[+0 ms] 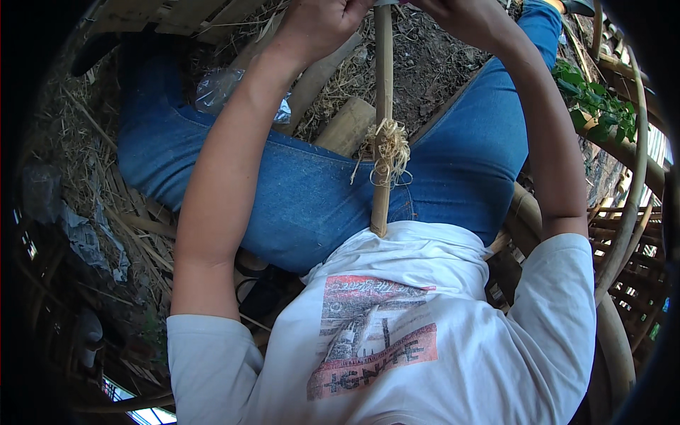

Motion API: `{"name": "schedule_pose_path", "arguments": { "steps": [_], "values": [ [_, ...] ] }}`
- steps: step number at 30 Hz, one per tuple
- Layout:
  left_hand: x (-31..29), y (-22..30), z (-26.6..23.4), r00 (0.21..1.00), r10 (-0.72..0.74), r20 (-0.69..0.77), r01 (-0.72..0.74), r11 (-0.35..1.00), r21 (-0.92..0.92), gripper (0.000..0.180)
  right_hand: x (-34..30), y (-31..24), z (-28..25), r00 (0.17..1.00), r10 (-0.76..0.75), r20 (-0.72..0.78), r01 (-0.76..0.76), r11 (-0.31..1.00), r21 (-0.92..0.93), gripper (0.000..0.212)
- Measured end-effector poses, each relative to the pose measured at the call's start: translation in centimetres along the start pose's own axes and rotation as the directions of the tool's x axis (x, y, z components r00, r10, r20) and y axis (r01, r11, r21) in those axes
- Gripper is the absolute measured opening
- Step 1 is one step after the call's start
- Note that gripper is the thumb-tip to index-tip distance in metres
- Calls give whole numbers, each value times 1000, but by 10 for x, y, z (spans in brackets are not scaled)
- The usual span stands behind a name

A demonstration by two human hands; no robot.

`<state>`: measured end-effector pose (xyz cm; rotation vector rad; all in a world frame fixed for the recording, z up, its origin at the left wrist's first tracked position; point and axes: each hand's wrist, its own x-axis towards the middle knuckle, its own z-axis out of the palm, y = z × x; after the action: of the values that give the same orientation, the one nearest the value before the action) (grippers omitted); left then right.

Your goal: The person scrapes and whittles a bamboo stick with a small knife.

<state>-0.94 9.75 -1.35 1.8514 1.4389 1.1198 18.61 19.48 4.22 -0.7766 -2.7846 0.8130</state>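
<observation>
A long wooden stick (383, 78) points away from me, its near end resting against my waist. Curly pale shavings (391, 145) bunch around it partway along. At the far end, my left hand (319, 28) is closed on the left side of the stick, and my right hand (467, 18) curls in from the right. A sliver of something pale (387, 2) shows on the stick between them. The top edge of the picture cuts off most fingers, so what they grip cannot be made out.
My legs in blue jeans (297, 198) spread to both sides of the stick. Between them lie a cut log (347, 127) and dry straw litter. Clear plastic (216, 88) sits by my left thigh. Green leaves (598, 103) and bent poles (634, 184) stand at the right.
</observation>
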Motion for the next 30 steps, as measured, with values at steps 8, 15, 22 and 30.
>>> {"name": "schedule_pose_path", "arguments": {
  "steps": [8,15,22,30],
  "values": [
    [-3,0,1,999,38,-18,-36,995,90,30,-4,-4,2,1000,10,-6,-10,999,-43,27],
    [-17,12,2,995,-77,57,80,995,-61,30,-17,-8,10,995,60,82,-63,997,39,29],
    [-38,7,11,999,44,26,-44,999,-12,28,-39,-4,40,990,-45,-134,45,999,0,32],
    [-67,33,14,996,-15,89,9,997,71,25,-77,-35,46,994,66,-85,-63,997,40,30]
  ]
}}
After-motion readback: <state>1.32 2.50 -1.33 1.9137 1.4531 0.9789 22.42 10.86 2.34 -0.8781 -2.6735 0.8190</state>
